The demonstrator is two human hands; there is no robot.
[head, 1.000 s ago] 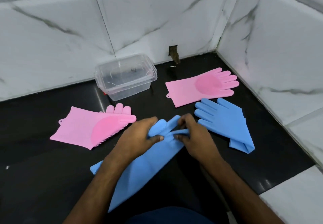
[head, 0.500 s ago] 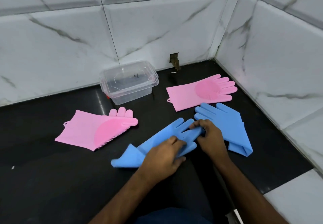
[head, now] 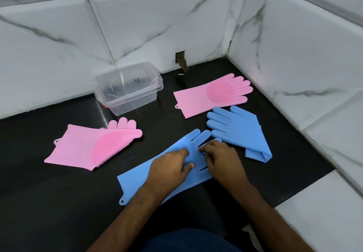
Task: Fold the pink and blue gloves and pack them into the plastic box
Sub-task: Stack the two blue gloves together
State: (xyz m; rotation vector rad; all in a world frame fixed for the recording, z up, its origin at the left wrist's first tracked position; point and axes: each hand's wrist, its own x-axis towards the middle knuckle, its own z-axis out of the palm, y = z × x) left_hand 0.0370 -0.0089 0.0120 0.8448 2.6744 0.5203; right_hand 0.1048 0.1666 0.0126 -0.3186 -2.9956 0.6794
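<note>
blue silicone, a long glove (head: 137, 183), lies flat on a black counter (head: 49, 202) straight in front of the person, its cuff pointing toward the near left and its fingers pointing away to the right. both hands rest on it. the left hand (head: 169, 168) lies palm down over the glove's palm area, fingers fairly straight and pressing the material flat. the right hand (head: 222, 159) lies palm down over the base of the glove's fingers, its own fingers lightly bent and pressing; it does not appear to pinch or lift anything.

taking this near blue glove as the landmark: a second blue glove (head: 239, 131) sits just beyond its fingertips to the right, its cuff end folded over into a point. beyond that one, farther from the person, a pink glove (head: 208, 96) lies flat with its round bristled palm patch facing up. to the left of the landmark glove, apart from it, another pink glove (head: 88, 147) lies partly folded over on itself, with a row of bristles showing along the folded edge. beyond the landmark and to its left, against the white marble wall (head: 59, 45), stands the clear plastic box (head: 128, 88), with nothing visible inside. none of the gloves is in it.
</note>
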